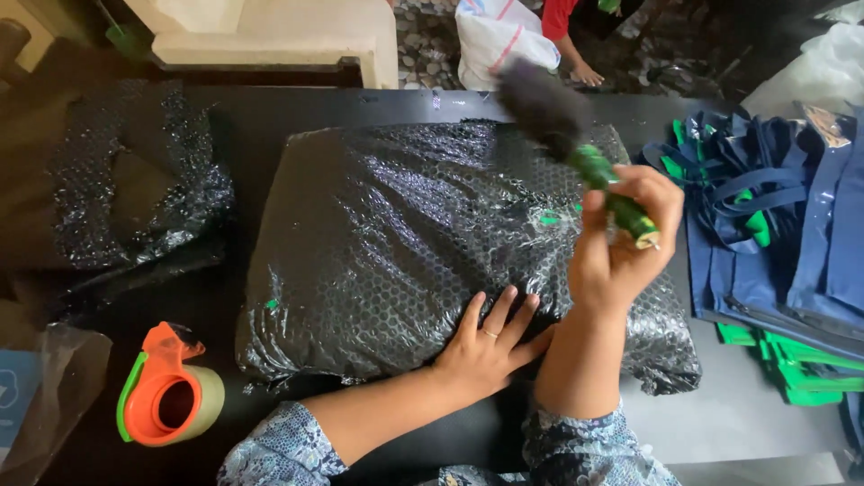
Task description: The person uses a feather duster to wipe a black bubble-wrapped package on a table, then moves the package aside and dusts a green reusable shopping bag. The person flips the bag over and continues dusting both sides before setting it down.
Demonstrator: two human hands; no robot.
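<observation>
A dark table (270,112) fills the view, with a patterned stone floor beyond its far edge, where another person's hand (587,74) rests near a white sack (495,36). In the middle of the table lies a bulky parcel (405,243) wrapped in black bubble wrap. The left hand (490,346) lies flat on the parcel's near edge, fingers spread open and pressing on the wrap, a ring on one finger. The right hand (621,243) is raised over the parcel's right side, its fingers closed around the green handle of a brush (576,144), whose dark, blurred head points up and away toward the far edge of the parcel. To the left of the parcel sits another crumpled sheet of black bubble wrap (135,180), and near the front left corner stands an orange tape dispenser (166,391) with a roll of tape in it. On the right, a pile of blue and green bags (783,243) lies just beside the parcel.
</observation>
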